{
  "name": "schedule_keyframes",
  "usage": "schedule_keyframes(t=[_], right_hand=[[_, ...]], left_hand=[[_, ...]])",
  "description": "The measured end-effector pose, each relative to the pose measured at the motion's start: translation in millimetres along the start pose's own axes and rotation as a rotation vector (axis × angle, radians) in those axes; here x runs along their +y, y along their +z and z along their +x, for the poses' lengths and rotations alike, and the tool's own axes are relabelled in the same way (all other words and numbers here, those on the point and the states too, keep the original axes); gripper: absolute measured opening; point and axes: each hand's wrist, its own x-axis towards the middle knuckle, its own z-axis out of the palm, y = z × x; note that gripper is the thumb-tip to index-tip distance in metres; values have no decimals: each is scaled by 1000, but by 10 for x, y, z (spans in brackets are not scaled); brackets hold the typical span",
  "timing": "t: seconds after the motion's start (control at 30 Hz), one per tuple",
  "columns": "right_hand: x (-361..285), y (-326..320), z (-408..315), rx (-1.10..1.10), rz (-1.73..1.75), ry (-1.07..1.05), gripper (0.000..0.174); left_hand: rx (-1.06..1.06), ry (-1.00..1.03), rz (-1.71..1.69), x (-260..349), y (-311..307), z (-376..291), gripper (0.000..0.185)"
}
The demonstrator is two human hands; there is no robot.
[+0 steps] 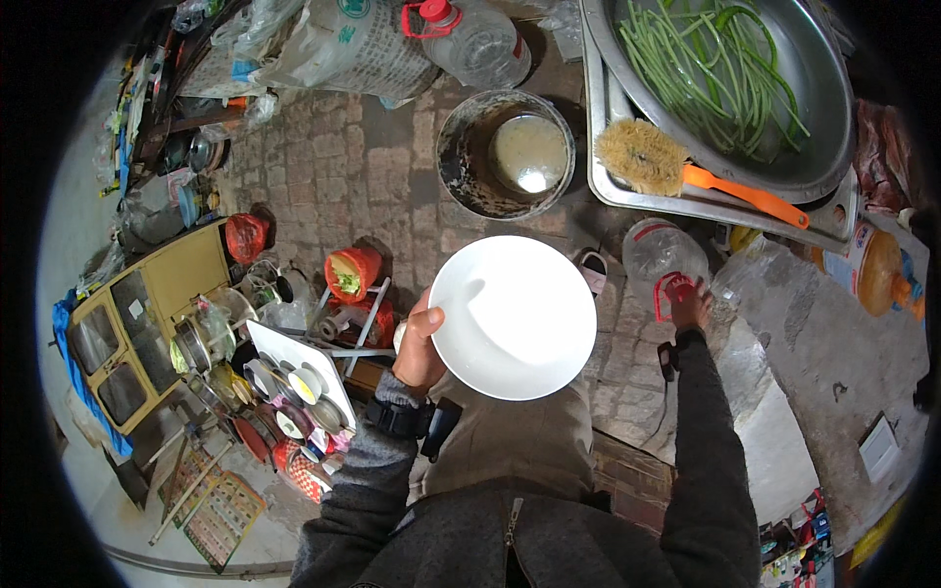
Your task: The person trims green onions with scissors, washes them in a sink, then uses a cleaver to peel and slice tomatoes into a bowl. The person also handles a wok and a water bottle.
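My left hand [419, 345] holds a white bowl [507, 323] by its rim, thumb on the inner side and fingers beneath. The bowl faces up over my knees, and bright light washes out much of its inside; I see no food in it. Out to the right, my right hand [689, 305] is on the red cap and handle of a clear plastic jug [658, 253]. Its fingers partly cover the cap. Beyond the bowl, a dirty metal bucket [456, 165] on the brick floor contains cloudy liquid.
Long green beans [717, 81] lie in a steel basin [816, 147] on a metal sink [599, 173], beside an orange-handled brush [742, 195]. Another jug [478, 48] stands at the back. At left are a folding stand [367, 316], a tray of dishes [272, 334] and a yellow cabinet [184, 264].
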Motion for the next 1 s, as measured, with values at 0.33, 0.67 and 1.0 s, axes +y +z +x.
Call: schedule_keyframes(t=[0.33,0.67,1.0], right_hand=[[187,357,290,-33,160,-98,60],[0,-126,-126,187,-522,-638,48],[154,1,116,-140,392,267,101]], left_hand=[[47,33,-64,-92,-45,-18,81],[37,1,-41,-103,-28,30,95],[124,23,1,-158,-78,38,93]])
